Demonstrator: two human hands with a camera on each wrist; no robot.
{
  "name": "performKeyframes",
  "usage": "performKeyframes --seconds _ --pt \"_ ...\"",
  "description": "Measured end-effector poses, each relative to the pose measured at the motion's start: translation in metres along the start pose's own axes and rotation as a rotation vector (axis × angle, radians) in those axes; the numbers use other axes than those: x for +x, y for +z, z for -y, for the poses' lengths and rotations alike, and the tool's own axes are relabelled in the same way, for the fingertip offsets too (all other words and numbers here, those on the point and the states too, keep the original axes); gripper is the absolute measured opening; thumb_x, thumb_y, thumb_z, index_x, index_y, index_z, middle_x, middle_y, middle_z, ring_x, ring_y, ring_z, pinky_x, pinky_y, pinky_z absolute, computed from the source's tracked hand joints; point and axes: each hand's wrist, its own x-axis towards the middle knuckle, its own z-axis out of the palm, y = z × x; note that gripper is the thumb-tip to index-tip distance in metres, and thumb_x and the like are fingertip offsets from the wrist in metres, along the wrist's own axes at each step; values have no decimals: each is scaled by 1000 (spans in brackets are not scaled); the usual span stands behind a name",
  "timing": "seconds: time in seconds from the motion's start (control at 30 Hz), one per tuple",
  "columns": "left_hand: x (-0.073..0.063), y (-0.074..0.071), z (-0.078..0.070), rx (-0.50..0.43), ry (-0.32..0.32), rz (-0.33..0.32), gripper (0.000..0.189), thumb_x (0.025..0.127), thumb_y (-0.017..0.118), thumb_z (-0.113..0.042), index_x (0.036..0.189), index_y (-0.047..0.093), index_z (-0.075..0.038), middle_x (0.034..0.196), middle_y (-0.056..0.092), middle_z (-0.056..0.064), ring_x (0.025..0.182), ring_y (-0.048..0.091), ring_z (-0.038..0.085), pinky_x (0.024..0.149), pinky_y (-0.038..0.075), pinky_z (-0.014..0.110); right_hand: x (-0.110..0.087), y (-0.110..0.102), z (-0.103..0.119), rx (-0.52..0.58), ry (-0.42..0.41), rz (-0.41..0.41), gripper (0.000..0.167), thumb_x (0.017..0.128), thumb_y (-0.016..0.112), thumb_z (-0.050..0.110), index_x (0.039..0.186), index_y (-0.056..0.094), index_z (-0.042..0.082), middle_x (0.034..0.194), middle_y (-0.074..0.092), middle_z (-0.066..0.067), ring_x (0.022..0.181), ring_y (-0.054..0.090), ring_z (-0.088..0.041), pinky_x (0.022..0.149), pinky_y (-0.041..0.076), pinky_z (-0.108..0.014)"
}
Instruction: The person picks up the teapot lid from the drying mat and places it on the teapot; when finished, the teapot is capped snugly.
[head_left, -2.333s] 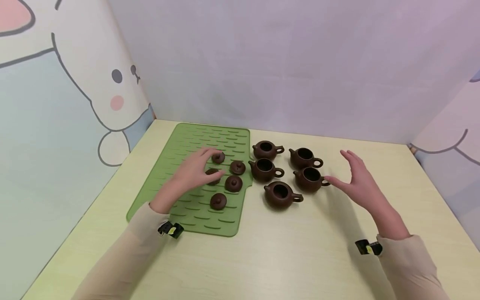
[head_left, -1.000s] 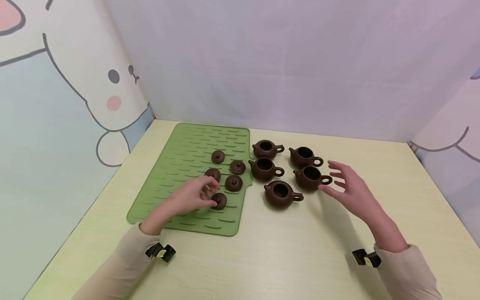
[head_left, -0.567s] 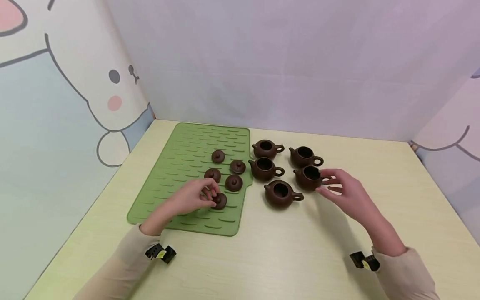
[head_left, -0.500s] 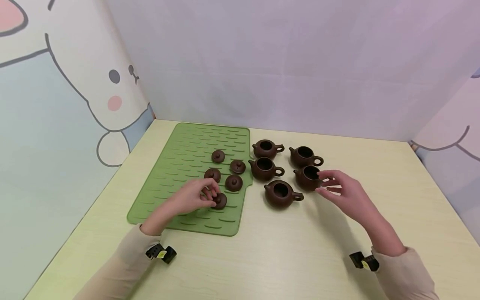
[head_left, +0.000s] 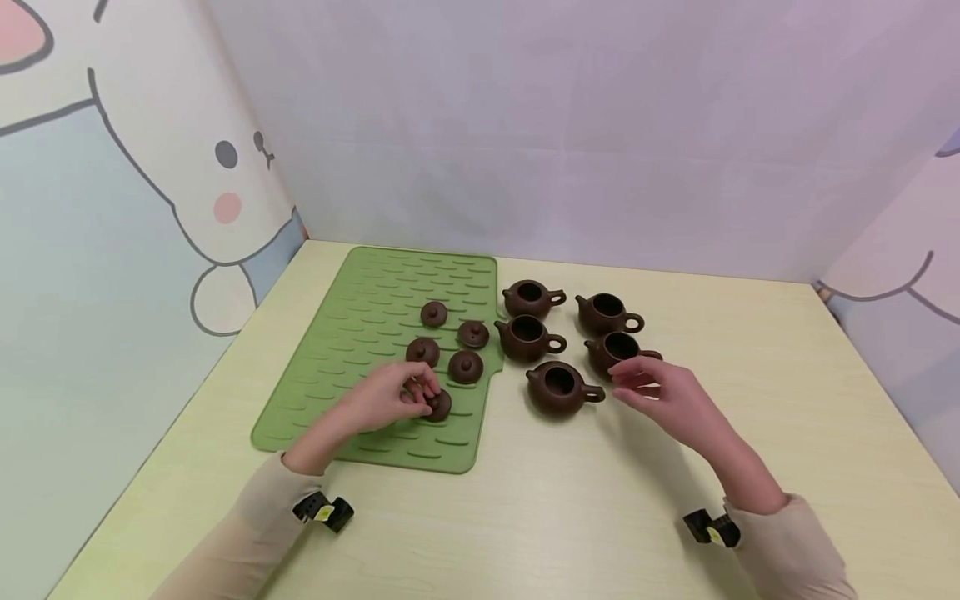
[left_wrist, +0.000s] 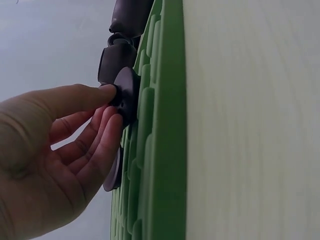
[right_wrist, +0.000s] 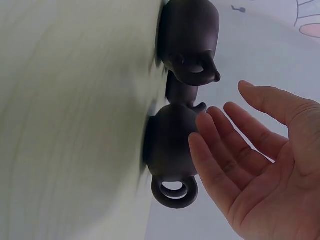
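Pale wood-grain table point(head_left: 555, 517), white cloth backdrop point(head_left: 570, 167), ridged green drying mat point(head_left: 360, 283). On mat: five dark-brown teapot lids point(head_left: 467, 367); nearest lid point(head_left: 442, 406) pinched at its knob by left hand point(head_left: 378, 398); lift not discernible. Right of mat: five lidless teapots point(head_left: 525, 342). Right hand point(head_left: 678, 408): digits spread, just shifted inward towards nearest teapot point(head_left: 558, 400); contact unclear. Judged meaning: lid secured, no teapot yet held.

The lid point(left_wrist: 129, 94) in your left grip point(head_left: 386, 397) and the teapots point(head_left: 553, 403) near your right grip point(head_left: 666, 402) look smooth, matt and clay-like. The ridged mat point(head_left: 442, 454) under the lid looks rubbery, the surface point(head_left: 555, 492) smooth wood.
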Motion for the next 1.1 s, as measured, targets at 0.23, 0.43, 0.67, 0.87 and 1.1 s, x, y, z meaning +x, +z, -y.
performKeyframes --seconds 0.23,0.43,0.67,0.87,1.1 --pt "1 1 -2 -1 -1 1 19 86 74 -2 100 65 -11 97 66 3 82 62 10 72 57 22 2 3 -2 15 9 19 23 90 73 9 112 70 1 108 73 -12 92 66 0 83 55 -14" --pt "2 2 -5 -2 5 -3 18 86 75 -2 99 65 -11 96 67 4 81 62 9 71 57 22 3 5 -5 35 9 35 17 91 72 10 108 71 5 104 73 -9 92 70 -10 82 55 -13" --pt "0 4 -3 -10 -4 -5 16 87 72 -1 98 65 -10 92 67 3 80 62 9 70 56 22 4 12 -7 28 16 55 16 90 72 7 106 72 7 100 74 -7 88 69 -3 80 57 -17" --pt "1 4 -2 -15 9 -16 14 87 72 -3 98 66 -10 90 68 2 78 62 9 69 55 22 6 16 -6 17 15 50 17 89 74 8 106 72 7 100 74 -7 89 69 -5 78 57 -18" --pt "2 2 -4 -33 5 -23 14 88 72 -4 99 67 -10 90 69 2 77 62 10 67 55 23 10 20 -6 17 17 50 18 89 74 10 106 72 8 102 74 -8 93 71 -18 76 56 -19"
